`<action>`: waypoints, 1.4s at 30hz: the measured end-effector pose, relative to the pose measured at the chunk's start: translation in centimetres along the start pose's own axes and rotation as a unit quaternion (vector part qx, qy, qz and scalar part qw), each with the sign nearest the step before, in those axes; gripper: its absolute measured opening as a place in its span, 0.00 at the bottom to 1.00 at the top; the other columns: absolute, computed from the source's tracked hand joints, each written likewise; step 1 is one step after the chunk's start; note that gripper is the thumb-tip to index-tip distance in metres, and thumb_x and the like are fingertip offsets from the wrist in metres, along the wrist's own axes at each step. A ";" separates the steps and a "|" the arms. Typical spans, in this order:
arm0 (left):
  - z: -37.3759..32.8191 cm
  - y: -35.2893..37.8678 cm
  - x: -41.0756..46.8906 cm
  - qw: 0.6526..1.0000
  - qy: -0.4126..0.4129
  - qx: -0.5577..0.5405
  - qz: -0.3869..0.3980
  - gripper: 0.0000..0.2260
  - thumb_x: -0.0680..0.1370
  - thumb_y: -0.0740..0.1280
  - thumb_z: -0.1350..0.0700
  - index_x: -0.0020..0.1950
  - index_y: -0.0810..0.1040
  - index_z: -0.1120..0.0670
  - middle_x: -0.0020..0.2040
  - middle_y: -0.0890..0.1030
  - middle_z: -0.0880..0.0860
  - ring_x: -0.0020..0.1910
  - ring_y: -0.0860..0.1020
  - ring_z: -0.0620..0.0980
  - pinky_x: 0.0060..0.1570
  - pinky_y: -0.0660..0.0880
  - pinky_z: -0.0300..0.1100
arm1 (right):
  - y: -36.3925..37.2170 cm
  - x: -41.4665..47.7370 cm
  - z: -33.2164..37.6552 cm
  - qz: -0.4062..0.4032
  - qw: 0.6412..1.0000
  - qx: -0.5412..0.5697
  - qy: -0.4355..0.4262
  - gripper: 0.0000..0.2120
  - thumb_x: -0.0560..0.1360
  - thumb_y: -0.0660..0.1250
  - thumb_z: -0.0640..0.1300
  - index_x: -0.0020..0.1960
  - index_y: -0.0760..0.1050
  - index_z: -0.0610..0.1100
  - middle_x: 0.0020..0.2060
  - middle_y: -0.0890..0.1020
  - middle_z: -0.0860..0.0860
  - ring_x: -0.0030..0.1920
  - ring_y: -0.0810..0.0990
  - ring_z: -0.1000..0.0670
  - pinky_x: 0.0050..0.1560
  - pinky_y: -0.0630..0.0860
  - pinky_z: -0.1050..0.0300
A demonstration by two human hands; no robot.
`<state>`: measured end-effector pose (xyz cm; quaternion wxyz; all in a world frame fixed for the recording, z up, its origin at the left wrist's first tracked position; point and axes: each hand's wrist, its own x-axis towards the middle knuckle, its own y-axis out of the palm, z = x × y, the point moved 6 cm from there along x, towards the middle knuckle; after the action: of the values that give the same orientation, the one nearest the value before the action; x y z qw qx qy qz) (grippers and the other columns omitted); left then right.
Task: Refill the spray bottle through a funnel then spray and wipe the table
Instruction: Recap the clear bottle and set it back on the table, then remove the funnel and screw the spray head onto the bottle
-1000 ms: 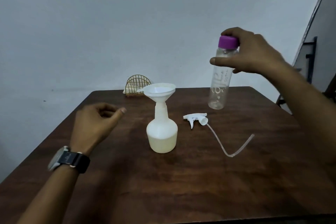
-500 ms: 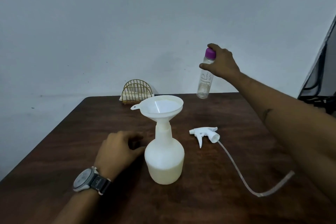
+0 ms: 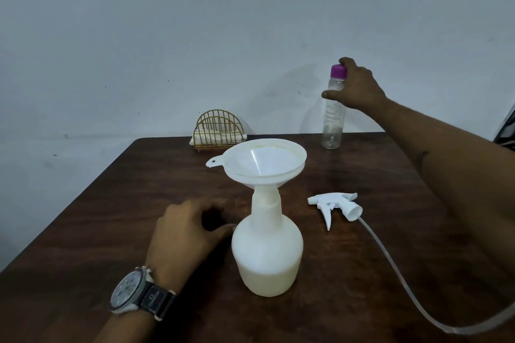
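A white spray bottle (image 3: 267, 253), its lower part holding pale liquid, stands mid-table with a white funnel (image 3: 264, 164) seated in its neck. Just left of the bottle's belly, my left hand (image 3: 186, 234) rests curled on the table, thumb touching or nearly touching the bottle, and holds nothing. The white trigger sprayer head (image 3: 337, 203) lies to the right with its clear dip tube (image 3: 390, 259) trailing toward the near right. My right hand (image 3: 356, 86) grips the neck of a clear empty bottle with a purple cap (image 3: 333, 120), standing at the table's far edge.
A gold wire napkin holder (image 3: 218, 131) with white napkins sits at the far edge of the dark wooden table (image 3: 111, 231). A plain pale wall rises behind. Something dark shows at the far right edge of the view.
My right hand carried the clear capped bottle away and down until it stands on the far table edge. My left hand dropped from the air onto the table beside the spray bottle.
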<state>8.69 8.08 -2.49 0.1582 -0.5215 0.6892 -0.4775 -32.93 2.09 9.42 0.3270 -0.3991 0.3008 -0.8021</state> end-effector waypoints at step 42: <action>-4.8 -0.4 -5.4 0.977 0.069 -0.160 0.125 0.37 0.66 0.72 0.50 0.75 0.69 0.45 0.68 0.79 0.44 0.63 0.79 0.44 0.62 0.79 0.44 | -7.5 -24.9 19.9 0.237 0.962 0.005 -0.137 0.41 0.69 0.76 0.66 0.77 0.64 0.60 0.69 0.77 0.55 0.64 0.75 0.54 0.67 0.74 0.49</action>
<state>7.69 15.12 -1.33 0.0827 -0.4158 0.8256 -0.3723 -6.77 21.29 13.91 0.5476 -0.4205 0.3348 -0.6413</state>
